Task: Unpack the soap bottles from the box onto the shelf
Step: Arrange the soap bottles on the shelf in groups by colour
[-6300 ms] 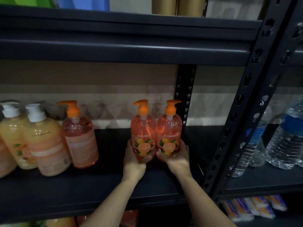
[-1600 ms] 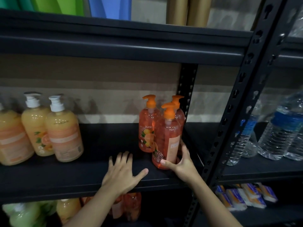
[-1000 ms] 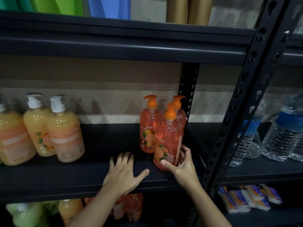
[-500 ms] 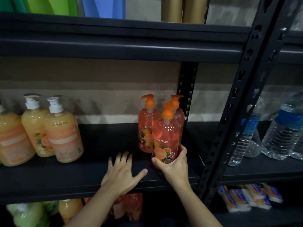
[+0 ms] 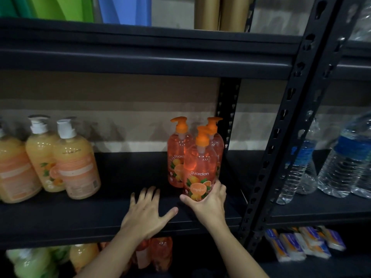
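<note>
Three orange pump soap bottles stand at the right end of the black shelf (image 5: 84, 219). My right hand (image 5: 208, 201) grips the base of the front soap bottle (image 5: 199, 165), whose label faces me. The other two orange bottles (image 5: 176, 157) stand upright just behind it, one partly hidden. My left hand (image 5: 147, 211) rests flat on the shelf board to the left of them, fingers spread. The box is out of view.
Yellow soap bottles with white pumps (image 5: 75, 163) stand at the shelf's left. A perforated black upright (image 5: 281, 137) rises right of my right hand. Water bottles (image 5: 345, 161) fill the neighbouring shelf. More soap bottles (image 5: 154, 253) and packets (image 5: 305, 243) lie below.
My right hand has turned the front bottle so its label faces me, and now wraps its base. The left hand stays flat on the shelf.
</note>
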Action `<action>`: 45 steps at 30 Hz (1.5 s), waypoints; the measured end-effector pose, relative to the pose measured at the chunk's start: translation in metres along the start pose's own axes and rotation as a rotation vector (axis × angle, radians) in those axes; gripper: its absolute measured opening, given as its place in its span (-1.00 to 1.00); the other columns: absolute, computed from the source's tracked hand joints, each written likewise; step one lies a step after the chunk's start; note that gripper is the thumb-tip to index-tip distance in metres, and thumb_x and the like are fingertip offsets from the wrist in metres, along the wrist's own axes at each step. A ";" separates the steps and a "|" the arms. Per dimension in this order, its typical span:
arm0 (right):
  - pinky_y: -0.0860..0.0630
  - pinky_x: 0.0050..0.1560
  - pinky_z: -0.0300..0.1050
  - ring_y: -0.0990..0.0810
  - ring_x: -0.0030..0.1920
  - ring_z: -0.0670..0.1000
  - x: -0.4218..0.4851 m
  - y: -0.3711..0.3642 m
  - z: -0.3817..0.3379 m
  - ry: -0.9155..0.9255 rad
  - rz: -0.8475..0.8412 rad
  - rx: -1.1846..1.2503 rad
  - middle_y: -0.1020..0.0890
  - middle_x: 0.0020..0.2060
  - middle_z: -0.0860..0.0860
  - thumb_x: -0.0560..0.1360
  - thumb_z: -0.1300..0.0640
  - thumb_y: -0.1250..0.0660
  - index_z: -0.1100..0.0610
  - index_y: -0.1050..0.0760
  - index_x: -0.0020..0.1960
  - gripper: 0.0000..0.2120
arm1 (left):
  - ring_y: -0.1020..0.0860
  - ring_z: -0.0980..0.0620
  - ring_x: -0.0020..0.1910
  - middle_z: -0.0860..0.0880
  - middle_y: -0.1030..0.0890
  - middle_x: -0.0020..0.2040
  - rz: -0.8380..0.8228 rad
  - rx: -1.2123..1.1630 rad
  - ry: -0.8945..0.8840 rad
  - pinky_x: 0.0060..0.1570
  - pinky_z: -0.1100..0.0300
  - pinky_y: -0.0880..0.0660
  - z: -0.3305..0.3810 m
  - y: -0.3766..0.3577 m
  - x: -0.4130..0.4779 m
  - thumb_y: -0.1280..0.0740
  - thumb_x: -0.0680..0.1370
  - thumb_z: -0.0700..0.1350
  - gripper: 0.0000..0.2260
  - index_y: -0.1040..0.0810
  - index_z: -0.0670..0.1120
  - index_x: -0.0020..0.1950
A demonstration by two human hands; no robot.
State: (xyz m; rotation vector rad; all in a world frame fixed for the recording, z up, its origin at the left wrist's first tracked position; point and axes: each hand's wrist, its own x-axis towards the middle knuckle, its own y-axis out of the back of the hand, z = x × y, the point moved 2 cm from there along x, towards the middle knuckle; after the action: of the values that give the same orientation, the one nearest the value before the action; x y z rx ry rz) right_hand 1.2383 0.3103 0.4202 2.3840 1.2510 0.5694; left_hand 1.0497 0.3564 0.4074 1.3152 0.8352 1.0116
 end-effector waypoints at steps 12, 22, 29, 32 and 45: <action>-0.52 0.23 0.04 -0.42 0.29 0.01 0.002 -0.002 0.007 0.034 0.022 0.013 -0.33 0.23 -0.07 0.21 -0.25 -0.57 0.04 -0.22 0.42 -0.06 | 0.01 0.01 0.57 0.02 -0.08 0.58 0.015 0.015 0.002 0.54 -0.12 0.12 0.002 0.002 -0.001 0.35 0.28 0.54 0.05 -0.08 -0.04 0.60; -0.52 0.23 0.05 -0.43 0.29 0.01 0.001 -0.002 0.005 0.024 0.014 0.000 -0.33 0.23 -0.09 0.22 -0.26 -0.56 0.02 -0.21 0.42 -0.08 | 0.01 0.02 0.57 0.02 -0.09 0.58 0.010 0.002 0.001 0.54 -0.12 0.12 0.003 0.004 -0.001 0.29 0.32 0.53 0.00 -0.08 -0.03 0.60; -0.50 0.26 -0.01 -0.43 0.30 -0.01 0.001 0.001 0.004 0.016 -0.019 0.032 -0.34 0.26 -0.09 0.24 -0.21 -0.58 0.02 -0.20 0.45 -0.06 | 0.00 0.01 0.57 0.03 -0.09 0.58 0.020 -0.001 -0.004 0.55 -0.12 0.11 0.002 0.003 -0.001 0.35 0.28 0.54 0.05 -0.08 -0.03 0.60; -0.49 0.25 -0.03 -0.43 0.30 -0.01 0.000 0.002 0.004 0.016 -0.018 0.041 -0.34 0.27 -0.08 0.24 -0.21 -0.58 0.03 -0.20 0.46 -0.06 | -0.01 0.01 0.57 0.02 -0.10 0.57 0.032 0.003 -0.003 0.54 -0.13 0.09 0.002 0.002 -0.001 0.40 0.25 0.55 0.08 -0.10 -0.03 0.60; -0.50 0.25 0.05 -0.38 0.38 0.05 -0.008 0.002 -0.002 0.032 -0.005 -0.016 -0.24 0.37 -0.05 0.29 -0.24 -0.53 -0.02 0.00 0.54 0.03 | -0.01 0.00 0.57 0.01 -0.11 0.57 0.019 -0.025 -0.007 0.54 -0.14 0.11 0.001 0.002 -0.001 0.34 0.27 0.55 0.06 -0.09 -0.04 0.60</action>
State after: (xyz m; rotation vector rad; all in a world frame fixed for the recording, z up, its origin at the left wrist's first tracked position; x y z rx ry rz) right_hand 1.2343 0.3022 0.4219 2.3664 1.2611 0.6157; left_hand 1.0501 0.3549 0.4092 1.3067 0.8032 1.0284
